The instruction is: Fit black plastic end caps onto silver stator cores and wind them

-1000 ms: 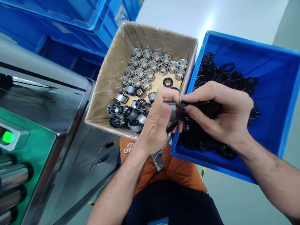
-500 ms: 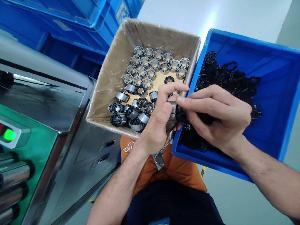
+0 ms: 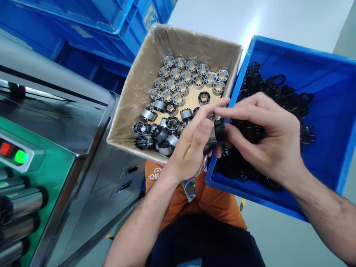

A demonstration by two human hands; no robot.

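Note:
My left hand (image 3: 192, 150) is closed around a silver metal cylinder (image 3: 213, 135), held sideways above the gap between the carton and the blue bin. On the cylinder's right end sits a black plastic ring (image 3: 220, 131). The thumb and fingers of my right hand (image 3: 268, 140) close on this ring from the right, and its index finger lies near my left fingertips. My fingers hide part of both pieces. Beneath my hands, the plastic-lined carton (image 3: 130, 92) has rows of upright silver cores (image 3: 176, 74) and a loose heap of black-ended cores (image 3: 159, 132).
The blue bin (image 3: 326, 116) at right holds a pile of black rings (image 3: 260, 84). At left stands a machine with a green panel (image 3: 59, 161), lit buttons (image 3: 21, 156) and metal rollers (image 3: 25, 205). Blue crates (image 3: 104, 19) are stacked behind.
Both hands have shifted slightly right with the cylinder. My left index finger has straightened, and my right thumb now presses against the black ring's outer side. The whole view has shifted slightly.

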